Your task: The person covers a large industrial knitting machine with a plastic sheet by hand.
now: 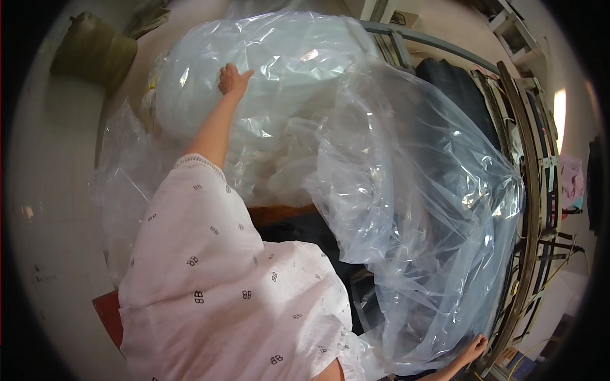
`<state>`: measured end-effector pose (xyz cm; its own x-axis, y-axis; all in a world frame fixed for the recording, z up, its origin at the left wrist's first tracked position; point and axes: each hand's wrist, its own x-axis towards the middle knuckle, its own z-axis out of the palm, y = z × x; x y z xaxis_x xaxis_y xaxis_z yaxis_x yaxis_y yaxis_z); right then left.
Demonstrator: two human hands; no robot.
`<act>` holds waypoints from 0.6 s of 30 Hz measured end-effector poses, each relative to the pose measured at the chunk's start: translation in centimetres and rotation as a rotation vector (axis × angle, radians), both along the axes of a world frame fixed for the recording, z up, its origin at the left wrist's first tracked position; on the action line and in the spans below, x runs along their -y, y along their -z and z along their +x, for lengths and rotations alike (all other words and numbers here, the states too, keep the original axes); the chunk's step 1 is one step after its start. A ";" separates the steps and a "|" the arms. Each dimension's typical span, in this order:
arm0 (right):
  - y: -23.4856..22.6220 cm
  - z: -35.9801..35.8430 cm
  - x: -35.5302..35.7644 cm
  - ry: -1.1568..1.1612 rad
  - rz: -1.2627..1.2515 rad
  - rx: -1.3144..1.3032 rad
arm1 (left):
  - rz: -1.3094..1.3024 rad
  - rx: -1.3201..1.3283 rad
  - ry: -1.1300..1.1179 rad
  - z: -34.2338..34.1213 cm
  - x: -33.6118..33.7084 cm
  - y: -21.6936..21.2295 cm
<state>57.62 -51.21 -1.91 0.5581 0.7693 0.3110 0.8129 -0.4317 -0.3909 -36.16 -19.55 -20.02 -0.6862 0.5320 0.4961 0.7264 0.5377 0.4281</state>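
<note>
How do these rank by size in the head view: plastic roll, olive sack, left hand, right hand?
Largest to smallest:
1. Plastic roll
2. Olive sack
3. Left hand and right hand: too close to rank; fisheye bending and camera distance make it unsure.

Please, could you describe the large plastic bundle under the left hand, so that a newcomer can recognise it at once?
Start from the grey metal rail at the upper right and go left. There lies a big bundle of clear plastic, the left hand on it. Its full, rounded, whitish body sets it apart from the loose, draped sheet beside it.
</note>
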 end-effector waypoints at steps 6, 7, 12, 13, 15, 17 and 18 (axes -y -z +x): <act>-3.5 -1.1 -4.4 -0.103 0.032 0.042 | -0.003 0.086 0.422 1.7 -1.6 0.4; -4.0 -1.6 -5.4 -0.154 0.041 0.075 | -0.002 0.097 0.424 3.3 -2.7 0.3; -6.6 -8.0 -10.5 -0.246 0.011 0.095 | -0.102 -0.070 0.231 5.0 -6.9 2.0; -7.3 -8.8 -11.2 -0.246 0.011 0.098 | -0.101 -0.066 0.231 4.2 -7.3 2.3; -8.7 -10.0 -11.5 -0.288 -0.048 0.065 | -0.185 0.245 0.447 1.4 -7.5 2.3; -9.5 -11.0 -11.8 -0.291 -0.076 0.021 | -0.150 0.275 0.545 -1.7 -6.8 2.3; -9.5 -12.1 -12.0 -0.305 -0.034 0.005 | -0.079 0.319 0.462 -2.6 -6.3 1.7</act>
